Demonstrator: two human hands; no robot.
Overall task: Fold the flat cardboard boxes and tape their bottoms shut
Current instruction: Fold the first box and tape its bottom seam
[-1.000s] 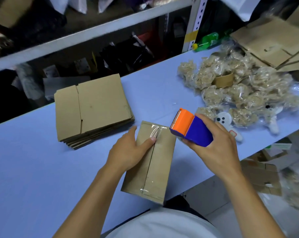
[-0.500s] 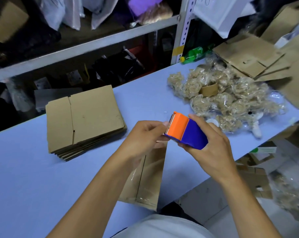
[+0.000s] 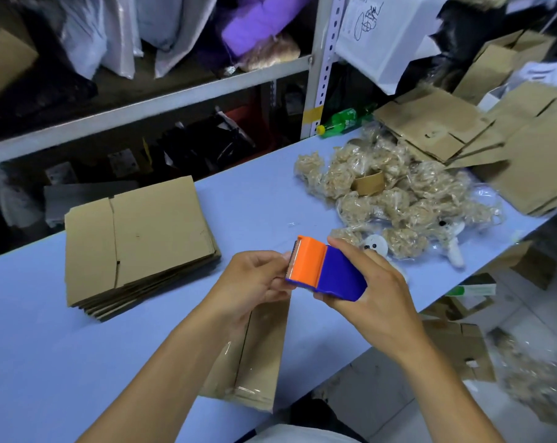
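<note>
My right hand [image 3: 371,295] grips a tape dispenser [image 3: 325,271] with a blue body and an orange cutter head, held above the table. My left hand [image 3: 251,282] has its fingers curled at the orange end, pinching at the cutter edge where the tape comes out. Below both hands a folded cardboard box [image 3: 258,356] lies on the blue table [image 3: 31,346], clear tape running along its bottom seam; my left forearm hides part of it. A stack of flat cardboard boxes [image 3: 136,247] lies to the left.
A heap of bagged tan filler bundles [image 3: 398,193] with a cardboard tape core [image 3: 368,183] sits at the right. More flat cardboard [image 3: 437,129] is piled at the far right. A green bottle [image 3: 344,119] lies by the metal shelf upright [image 3: 322,65]. The table's front edge is close to me.
My left hand lifted off the taped box and came up to the dispenser's orange end. The dispenser stayed in my right hand, raised slightly. My head tilted up.
</note>
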